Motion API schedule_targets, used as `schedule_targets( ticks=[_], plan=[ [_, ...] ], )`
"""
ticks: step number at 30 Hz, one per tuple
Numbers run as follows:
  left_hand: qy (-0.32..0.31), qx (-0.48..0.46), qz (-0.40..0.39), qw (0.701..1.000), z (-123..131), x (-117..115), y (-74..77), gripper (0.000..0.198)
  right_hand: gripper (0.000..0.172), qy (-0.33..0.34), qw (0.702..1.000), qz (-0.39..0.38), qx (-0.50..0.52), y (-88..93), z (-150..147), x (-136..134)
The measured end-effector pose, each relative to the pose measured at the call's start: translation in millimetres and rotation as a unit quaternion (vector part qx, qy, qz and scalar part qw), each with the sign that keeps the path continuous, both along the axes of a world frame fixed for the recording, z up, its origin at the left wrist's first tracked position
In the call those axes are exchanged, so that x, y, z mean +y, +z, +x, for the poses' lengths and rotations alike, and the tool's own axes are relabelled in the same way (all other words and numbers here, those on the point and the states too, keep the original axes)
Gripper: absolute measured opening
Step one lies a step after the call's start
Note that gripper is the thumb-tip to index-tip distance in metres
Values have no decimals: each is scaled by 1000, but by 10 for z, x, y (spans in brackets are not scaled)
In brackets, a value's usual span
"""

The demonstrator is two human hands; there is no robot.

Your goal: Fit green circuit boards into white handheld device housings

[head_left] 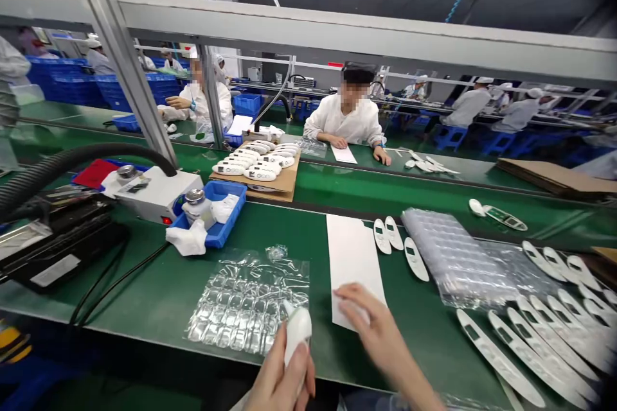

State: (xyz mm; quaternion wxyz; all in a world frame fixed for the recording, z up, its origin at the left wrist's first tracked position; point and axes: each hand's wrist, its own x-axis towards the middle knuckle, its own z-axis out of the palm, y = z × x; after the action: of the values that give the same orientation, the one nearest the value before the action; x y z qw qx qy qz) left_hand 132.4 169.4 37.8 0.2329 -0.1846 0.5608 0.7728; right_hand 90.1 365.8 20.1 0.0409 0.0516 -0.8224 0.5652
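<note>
My left hand point(282, 376) is closed around a white oblong plastic housing point(297, 332), held upright near the bench's front edge. It hovers over the corner of a clear blister sheet point(245, 305) lying flat on the green bench. My right hand point(378, 337) reaches over the near end of a white paper sheet point(351, 253), its fingers stretched out and blurred, touching or just above the paper. Nothing shows in that hand.
Three white flat covers point(398, 241) lie right of the paper, beside a stack of bubble-wrap bags point(456, 257). Several long white covers point(540, 340) fan out at the right. A blue bin point(219, 209), a white machine point(154, 192) and a black hose stand left. Co-workers sit across the conveyor.
</note>
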Motion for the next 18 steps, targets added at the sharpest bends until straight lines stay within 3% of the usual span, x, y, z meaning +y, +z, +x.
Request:
schedule_targets(
  ticks=[2, 5, 9, 12, 15, 18],
  plan=[
    [-80, 85, 8, 993, -249, 181, 62, 50, 26, -43, 995, 80, 36, -110, -189, 379],
    [-103, 148, 10, 984, -577, 452, -3, 48, 20, -41, 991, 128, 28, -274, -349, 648],
    [-111, 164, -17, 980, -774, 719, -269, 50, 13, -31, 990, 135, 15, -344, -391, 604],
    [-114, 156, -35, 981, -789, 776, -384, 50, 13, -46, 989, 140, 9, -355, -420, 549],
    [-111, 144, -21, 983, -785, 766, -355, 51, 16, -57, 991, 120, 4, -335, -436, 593],
    [-103, 140, -11, 985, -770, 743, -238, 54, 23, -62, 995, 79, 0, -175, -371, 646]
  ],
)
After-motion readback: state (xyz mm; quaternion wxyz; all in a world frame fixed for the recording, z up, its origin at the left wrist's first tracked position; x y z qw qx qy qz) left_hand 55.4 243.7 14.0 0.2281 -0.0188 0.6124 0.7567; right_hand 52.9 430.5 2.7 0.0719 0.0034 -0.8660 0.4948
